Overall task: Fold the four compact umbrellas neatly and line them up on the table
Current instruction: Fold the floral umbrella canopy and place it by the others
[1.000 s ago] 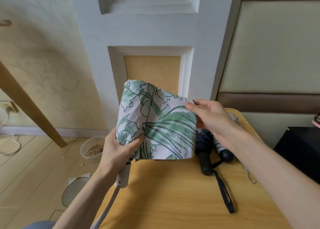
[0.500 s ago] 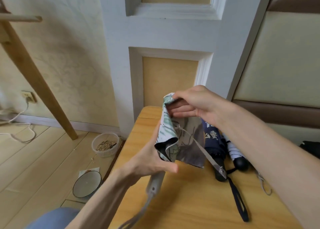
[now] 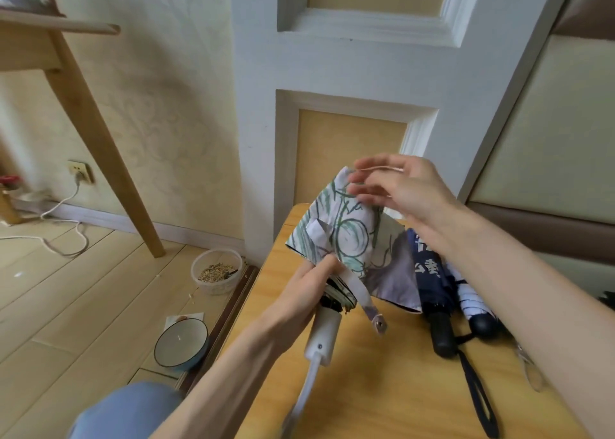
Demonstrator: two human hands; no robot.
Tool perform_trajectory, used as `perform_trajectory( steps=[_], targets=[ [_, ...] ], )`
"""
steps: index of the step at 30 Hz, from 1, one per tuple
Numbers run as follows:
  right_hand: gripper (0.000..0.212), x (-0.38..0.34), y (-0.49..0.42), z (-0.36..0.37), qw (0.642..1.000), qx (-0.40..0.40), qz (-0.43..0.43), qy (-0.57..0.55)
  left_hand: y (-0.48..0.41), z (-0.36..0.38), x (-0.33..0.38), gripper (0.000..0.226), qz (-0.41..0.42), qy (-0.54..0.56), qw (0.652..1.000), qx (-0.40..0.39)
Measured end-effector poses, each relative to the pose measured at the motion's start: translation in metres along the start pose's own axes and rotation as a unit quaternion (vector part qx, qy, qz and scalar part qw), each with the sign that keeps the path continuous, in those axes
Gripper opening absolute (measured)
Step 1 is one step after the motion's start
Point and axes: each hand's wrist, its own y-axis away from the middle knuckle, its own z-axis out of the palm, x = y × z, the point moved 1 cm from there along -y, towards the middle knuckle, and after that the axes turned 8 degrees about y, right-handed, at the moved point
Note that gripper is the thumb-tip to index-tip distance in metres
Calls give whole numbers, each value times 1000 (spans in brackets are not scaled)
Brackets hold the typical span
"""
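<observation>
two umbrellas (image 3: pixel 442 282) on table (image 3: pixel 382 388), bowls (image 3: pixel 181 342) left

Left forearm (image 3: pixel 233 355), right forearm (image 3: pixel 532 289) bare; light blue trouser knee (image 3: pixel 126 408).

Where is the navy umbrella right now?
Head view: the navy umbrella lies on the table, right of the held floral umbrella, beside the striped umbrella.

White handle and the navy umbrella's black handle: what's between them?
In the head view, only the floral umbrella's closure strap hangs there, above bare wooden table.
</observation>
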Motion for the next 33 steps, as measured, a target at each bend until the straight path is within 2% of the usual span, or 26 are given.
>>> perform_trajectory(
  steps=[2,3,6,9,12,16,19,21,25,26,28,29,31,33],
  targets=[
    [13,8,7,-11,991,105,-29,80,-1,-2,-1,19,-4,12,1000,15],
    [6,14,12,-15,985,125,-23,118,-1,-2,0,16,-1,20,1000,19],
    [41,41,32,-10,974,71,45,209,-1,0,-1,25,27,32,999,3],
    [61,61,41,11,976,19,92,197,0,3,-5,19,84,-25,996,-22],
    [79,75,37,24,977,46,90,189,-3,-2,-14,15,121,-85,989,-20],
    [63,71,40,38,981,34,100,161,-4,-5,-18,20,135,-98,986,-18],
    [64,75,40,39,989,33,103,101,-7,-7,-19,23,127,-93,987,-36],
    [66,79,38,37,992,30,99,77,-7,-7,-20,32,117,-86,988,-49],
    [64,83,34,29,996,40,73,43,-11,-5,-17,51,59,10,995,-75],
    [65,85,32,26,996,44,68,43,-13,-6,-14,60,47,22,996,-75],
    [68,90,28,19,992,61,62,89,-15,-10,-7,94,41,25,998,-32],
    [67,92,26,16,988,73,60,122,-14,-13,-2,102,68,6,997,25],
    [57,89,26,10,975,97,53,191,-8,-18,3,90,196,-76,966,150],
    [51,84,27,9,960,105,40,255,0,-15,4,66,344,-163,909,169]
  ],
)
